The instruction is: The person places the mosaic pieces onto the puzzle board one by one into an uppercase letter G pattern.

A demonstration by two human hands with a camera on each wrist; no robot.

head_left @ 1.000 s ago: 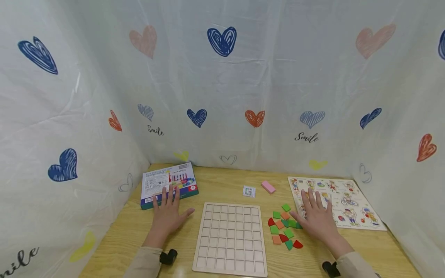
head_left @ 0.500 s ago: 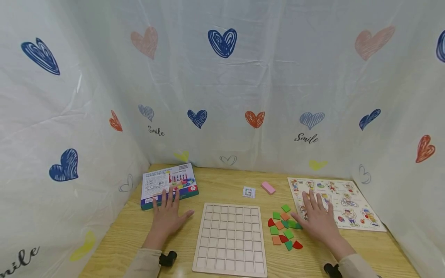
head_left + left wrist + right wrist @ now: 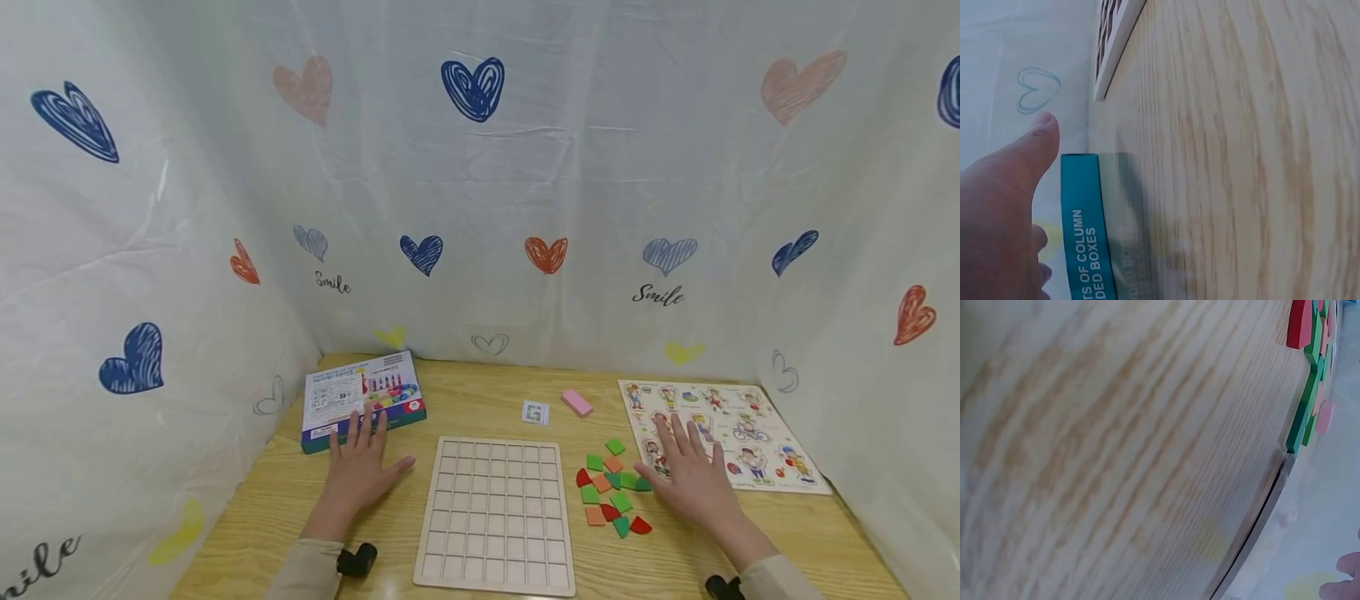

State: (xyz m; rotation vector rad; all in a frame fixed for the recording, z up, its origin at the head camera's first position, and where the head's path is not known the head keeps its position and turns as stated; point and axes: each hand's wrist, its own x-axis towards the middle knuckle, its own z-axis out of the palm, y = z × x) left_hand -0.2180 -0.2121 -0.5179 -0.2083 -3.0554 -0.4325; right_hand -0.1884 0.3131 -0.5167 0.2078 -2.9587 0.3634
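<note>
In the head view my left hand (image 3: 357,477) has its fingers spread at the near edge of a flat printed box (image 3: 335,402); whether they touch it I cannot tell. My right hand (image 3: 693,482) is spread too, its fingertips over the near left part of a picture board (image 3: 757,457) showing cartoon figures. Neither hand holds anything. Between them lies a wooden grid board (image 3: 495,517) with bare square cells. Just left of the right thumb are several loose tiles: green squares (image 3: 590,495), orange squares (image 3: 595,517), red wedges (image 3: 641,526) and dark green wedges (image 3: 621,527).
Behind the grid board, a small printed card (image 3: 536,412) and a pink block (image 3: 577,403) lie on the wooden table (image 3: 465,392). A white curtain (image 3: 495,183) with printed hearts hangs along the back and both sides.
My right hand has shifted slightly to the right and nearer, away from the tiles. The left hand stays almost in place, and the view has turned a little.
</note>
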